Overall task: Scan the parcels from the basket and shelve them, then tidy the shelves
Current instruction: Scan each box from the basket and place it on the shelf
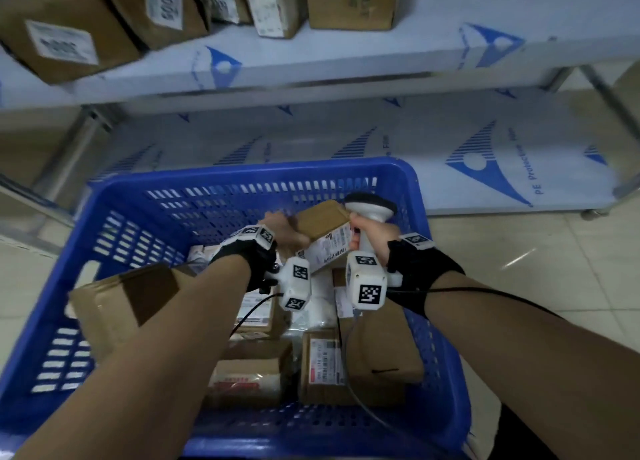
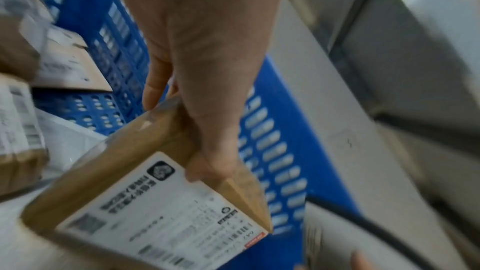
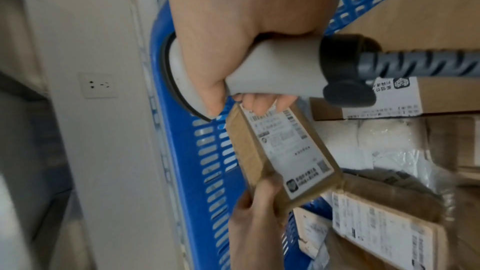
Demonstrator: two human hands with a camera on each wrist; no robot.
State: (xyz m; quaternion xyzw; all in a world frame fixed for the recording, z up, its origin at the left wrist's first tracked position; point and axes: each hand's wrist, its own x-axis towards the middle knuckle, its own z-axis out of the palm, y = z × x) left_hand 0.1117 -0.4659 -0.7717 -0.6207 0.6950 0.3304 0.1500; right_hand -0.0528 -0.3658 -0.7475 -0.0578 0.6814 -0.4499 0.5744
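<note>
A blue slotted basket point(image 1: 114, 196) on the floor holds several cardboard parcels. My left hand point(image 1: 282, 229) grips a small brown parcel point(image 1: 325, 234) with a white label, lifted above the others near the basket's far wall. In the left wrist view the thumb and fingers of that hand point(image 2: 207, 110) clamp one end of the parcel point(image 2: 155, 202). My right hand point(image 1: 370, 234) holds a grey handheld scanner point(image 1: 370, 207) by its handle, right beside the parcel. In the right wrist view the scanner point(image 3: 272, 69) sits just above the parcel's label point(image 3: 288, 151), and my fingertips point(image 3: 265, 101) touch the label's edge.
More labelled boxes point(image 1: 325, 366) and a white poly bag point(image 1: 315, 307) fill the basket. Behind it stands a metal shelf point(image 1: 346, 58) with boxes point(image 1: 65, 34) on its upper tier; the lower tier point(image 1: 450, 155) is film-covered. The scanner cable point(image 1: 363, 407) trails across the parcels. Tiled floor lies at right.
</note>
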